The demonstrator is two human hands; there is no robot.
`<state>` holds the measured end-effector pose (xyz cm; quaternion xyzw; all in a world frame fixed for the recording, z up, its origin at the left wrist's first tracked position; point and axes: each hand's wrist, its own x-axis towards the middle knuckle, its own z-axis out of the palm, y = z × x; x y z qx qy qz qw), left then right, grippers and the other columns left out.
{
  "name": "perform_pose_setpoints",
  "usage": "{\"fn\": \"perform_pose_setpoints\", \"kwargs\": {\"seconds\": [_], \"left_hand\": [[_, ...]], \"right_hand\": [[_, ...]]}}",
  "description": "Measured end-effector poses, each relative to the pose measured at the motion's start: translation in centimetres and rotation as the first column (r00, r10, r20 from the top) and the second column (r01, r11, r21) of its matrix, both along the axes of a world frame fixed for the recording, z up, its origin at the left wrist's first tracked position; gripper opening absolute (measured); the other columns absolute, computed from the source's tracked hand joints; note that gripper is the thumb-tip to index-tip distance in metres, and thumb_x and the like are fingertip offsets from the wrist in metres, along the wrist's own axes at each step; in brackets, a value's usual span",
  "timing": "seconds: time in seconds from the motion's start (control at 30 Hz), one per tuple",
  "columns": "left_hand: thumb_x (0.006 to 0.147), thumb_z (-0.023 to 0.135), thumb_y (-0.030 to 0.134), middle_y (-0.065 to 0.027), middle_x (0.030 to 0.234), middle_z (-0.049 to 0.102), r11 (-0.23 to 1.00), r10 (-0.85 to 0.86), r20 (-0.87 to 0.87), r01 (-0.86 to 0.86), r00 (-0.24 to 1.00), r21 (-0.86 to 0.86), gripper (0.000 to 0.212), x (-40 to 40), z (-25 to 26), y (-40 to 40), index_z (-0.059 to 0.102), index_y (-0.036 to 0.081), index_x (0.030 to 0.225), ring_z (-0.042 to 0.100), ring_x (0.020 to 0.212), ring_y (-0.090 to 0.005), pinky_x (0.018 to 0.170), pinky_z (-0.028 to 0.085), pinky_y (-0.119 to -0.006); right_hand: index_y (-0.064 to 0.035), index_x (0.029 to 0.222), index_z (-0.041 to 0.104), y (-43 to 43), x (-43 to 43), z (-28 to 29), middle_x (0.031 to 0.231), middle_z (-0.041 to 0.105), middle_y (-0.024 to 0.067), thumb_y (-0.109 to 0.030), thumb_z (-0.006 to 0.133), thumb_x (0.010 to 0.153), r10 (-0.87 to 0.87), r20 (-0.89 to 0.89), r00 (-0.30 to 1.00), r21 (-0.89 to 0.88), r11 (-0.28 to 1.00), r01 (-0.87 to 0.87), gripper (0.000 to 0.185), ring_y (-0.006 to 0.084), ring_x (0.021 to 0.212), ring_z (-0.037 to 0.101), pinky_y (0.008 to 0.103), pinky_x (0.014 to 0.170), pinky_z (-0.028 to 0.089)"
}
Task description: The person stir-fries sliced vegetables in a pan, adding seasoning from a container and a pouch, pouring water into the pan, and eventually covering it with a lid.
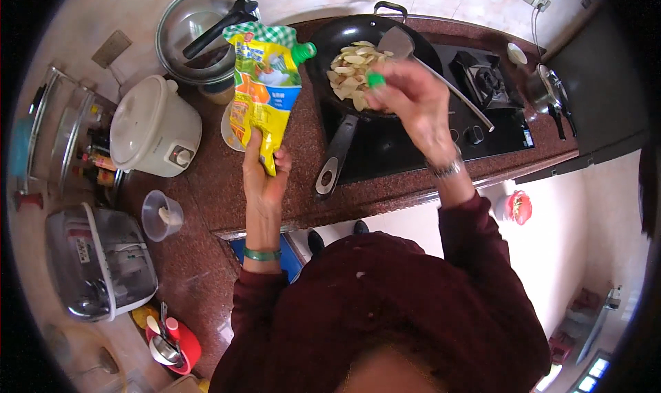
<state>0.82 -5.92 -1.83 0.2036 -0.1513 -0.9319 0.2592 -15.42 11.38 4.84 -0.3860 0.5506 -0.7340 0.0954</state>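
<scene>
My left hand [266, 171] grips the lower end of a yellow seasoning pouch [266, 101] that has a green-and-white checked top. The pouch's green spout [303, 53] points right, towards the wok. Between the fingertips of my right hand [413, 96] is a small green cap [376, 79], held over the near right part of the wok. Pale sliced vegetable pieces [353, 70] lie in the black wok [421, 47], which sits on the hob. A metal wok spatula [397, 41] rests in it, its handle running out past the rim behind my right hand.
A glass lid [175, 37] leans on the wall behind a white electric slow cooker [155, 127]. Left on the granite counter are a clear plastic tub [159, 222] and a lidded dish box [103, 264]. A second burner [485, 80] and a pressure cooker [545, 91] are at right.
</scene>
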Motion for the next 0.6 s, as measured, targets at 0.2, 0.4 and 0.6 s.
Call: {"fn": "perform_pose_setpoints", "kwargs": {"seconds": [0.2, 0.4, 0.6], "left_hand": [[0.081, 0.062, 0.021, -0.0048, 0.092, 0.060, 0.995, 0.087, 0.028, -0.086, 0.996, -0.043, 0.029, 3.4, 0.1, 1.1, 0.051, 0.006, 0.104, 0.050, 0.064, -0.0093, 0.051, 0.041, -0.020], [0.080, 0.063, 0.022, -0.0037, 0.090, 0.060, 0.984, 0.174, 0.023, -0.173, 0.984, -0.040, 0.029, 6.5, -0.3, 0.6, 0.052, 0.007, 0.102, 0.049, 0.064, -0.0104, 0.051, 0.039, -0.021], [0.078, 0.065, 0.020, -0.0025, 0.090, 0.060, 0.964, 0.260, 0.027, -0.261, 0.965, 0.054, 0.028, 8.5, -0.6, 0.6, 0.053, 0.008, 0.101, 0.051, 0.065, -0.0111, 0.051, 0.041, -0.022]], "right_hand": [[-0.0011, 0.093, 0.059, -6.0, 1.6, 3.4, 0.078, 0.058, 0.0049, 0.004, 0.059, 0.074, 0.004, -0.317, 0.948, 0.057, 0.998, 0.015, 0.019, 0.0090, 0.067, 0.057, 0.0205, 0.060, 0.047], [-0.0018, 0.092, 0.059, -8.3, 4.3, 3.9, 0.078, 0.057, 0.0078, 0.003, 0.061, 0.072, 0.027, -0.579, 0.815, 0.070, 0.997, 0.016, 0.020, 0.0128, 0.064, 0.057, 0.0235, 0.055, 0.046], [0.0005, 0.095, 0.059, -10.1, 5.7, 4.0, 0.085, 0.059, 0.0070, 0.007, 0.061, 0.073, 0.084, -0.682, 0.727, 0.102, 0.995, -0.019, 0.023, 0.0103, 0.067, 0.058, 0.0205, 0.059, 0.048]]}}
